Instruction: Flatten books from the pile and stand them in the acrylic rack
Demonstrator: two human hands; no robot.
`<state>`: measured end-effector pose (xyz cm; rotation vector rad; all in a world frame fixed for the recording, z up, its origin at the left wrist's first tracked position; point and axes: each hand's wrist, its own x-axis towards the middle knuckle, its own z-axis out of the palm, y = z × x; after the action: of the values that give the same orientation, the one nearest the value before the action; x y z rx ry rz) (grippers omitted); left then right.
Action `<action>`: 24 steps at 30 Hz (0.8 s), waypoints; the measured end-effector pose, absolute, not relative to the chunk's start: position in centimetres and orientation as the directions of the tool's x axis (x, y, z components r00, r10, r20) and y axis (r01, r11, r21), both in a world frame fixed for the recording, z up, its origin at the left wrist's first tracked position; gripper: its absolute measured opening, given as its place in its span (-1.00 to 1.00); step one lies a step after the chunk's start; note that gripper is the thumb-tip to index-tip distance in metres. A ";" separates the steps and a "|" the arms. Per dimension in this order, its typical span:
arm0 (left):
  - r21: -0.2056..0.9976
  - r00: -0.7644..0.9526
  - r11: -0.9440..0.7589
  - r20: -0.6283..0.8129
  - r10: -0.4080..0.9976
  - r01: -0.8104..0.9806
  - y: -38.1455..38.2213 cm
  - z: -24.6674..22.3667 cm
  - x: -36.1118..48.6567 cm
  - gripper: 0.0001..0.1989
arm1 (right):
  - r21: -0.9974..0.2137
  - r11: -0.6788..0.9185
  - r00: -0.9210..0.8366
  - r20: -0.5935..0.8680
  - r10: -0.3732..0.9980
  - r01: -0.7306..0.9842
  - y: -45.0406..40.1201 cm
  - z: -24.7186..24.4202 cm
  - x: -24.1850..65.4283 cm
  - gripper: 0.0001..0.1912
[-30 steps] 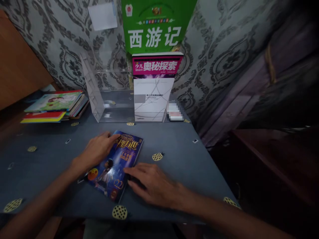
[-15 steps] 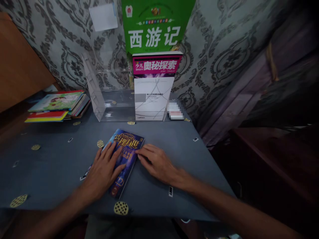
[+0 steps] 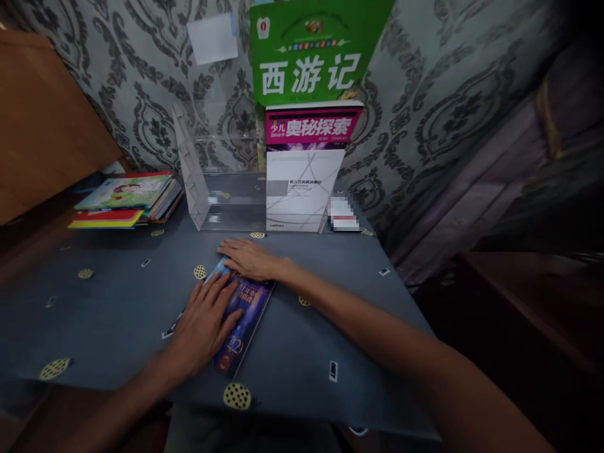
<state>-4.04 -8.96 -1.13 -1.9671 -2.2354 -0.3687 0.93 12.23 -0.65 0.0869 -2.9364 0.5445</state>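
A blue and purple paperback book (image 3: 248,314) with gold lettering lies closed, at a slant, on the grey-blue tablecloth. My left hand (image 3: 201,321) rests flat on the left side of its cover, fingers spread. Across the book's top edge lies my right hand (image 3: 250,258), its fingers stretched out to the left and covering much of the title. Neither hand grips the book.
Behind the book stands a clear acrylic rack (image 3: 226,217) holding a white and magenta book (image 3: 304,167), with a green book (image 3: 321,56) above it. A stack of books (image 3: 127,195) lies at the left. The table's right edge drops beside a dark red surface (image 3: 519,314).
My right hand has moved from the book's right edge up and left over its top, and its fingers have straightened. My left hand stays on the cover. The view has shifted slightly left.
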 end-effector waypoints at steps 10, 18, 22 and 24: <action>0.154 -0.136 0.100 0.239 0.962 0.983 -10.2 -0.9 -8.2 -0.50 | -0.512 0.859 -0.942 0.290 0.170 -0.002 13.1 -1.9 4.0 -0.58; -0.045 -0.079 0.093 0.256 0.963 0.995 -5.8 2.1 -10.2 -0.53 | -0.732 0.680 -0.777 0.398 0.488 0.052 13.6 -2.7 11.2 -0.69; 0.059 0.021 -0.034 0.210 0.977 0.998 -2.6 3.6 -5.0 -0.66 | -0.813 0.580 -0.751 0.346 0.562 0.059 13.3 -2.8 12.9 -0.68; 0.006 0.084 -0.087 0.170 0.982 0.996 -1.4 3.7 -2.4 -0.69 | -0.832 0.551 -0.750 0.328 0.575 0.058 13.1 -2.7 13.4 -0.67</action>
<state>-2.43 -1.39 3.69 -2.2287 -2.0446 -0.1971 13.39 13.13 -2.70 -0.5074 -2.2026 1.1525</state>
